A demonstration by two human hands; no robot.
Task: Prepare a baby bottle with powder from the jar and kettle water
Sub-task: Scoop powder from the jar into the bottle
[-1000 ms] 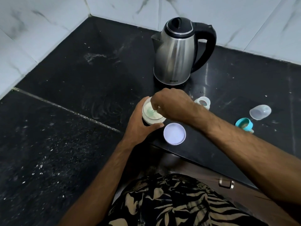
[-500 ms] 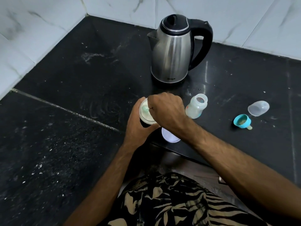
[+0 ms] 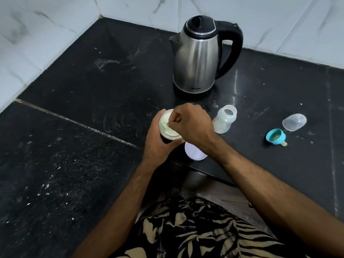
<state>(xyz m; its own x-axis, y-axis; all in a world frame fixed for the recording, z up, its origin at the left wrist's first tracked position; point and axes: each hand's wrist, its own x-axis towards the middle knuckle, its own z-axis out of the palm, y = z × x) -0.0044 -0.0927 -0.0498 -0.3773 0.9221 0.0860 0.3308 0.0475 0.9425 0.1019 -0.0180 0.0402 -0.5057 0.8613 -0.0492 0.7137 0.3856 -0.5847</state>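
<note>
My left hand (image 3: 158, 144) wraps around an open jar (image 3: 167, 125) of pale powder near the counter's front edge. My right hand (image 3: 191, 125) sits over the jar's mouth, fingers pinched on a small greenish scoop (image 3: 164, 126) that dips into the powder; most of the scoop is hidden. The jar's white lid (image 3: 194, 152) lies on the counter just right of the jar, partly under my right wrist. An open, uncapped baby bottle (image 3: 224, 120) stands right of my right hand. A steel kettle (image 3: 199, 56) with a black handle stands behind.
The bottle's teal ring with teat (image 3: 275, 137) and its clear cap (image 3: 294, 122) lie on the black counter (image 3: 93, 81) at the right. White marble tiled walls (image 3: 37, 25) close the corner at left and back. The counter's front edge runs near my patterned clothing.
The view has shifted a little, bringing the baby bottle out from behind my right hand. My right hand has stayed over the jar's mouth with the scoop; my left hand keeps holding the jar.
</note>
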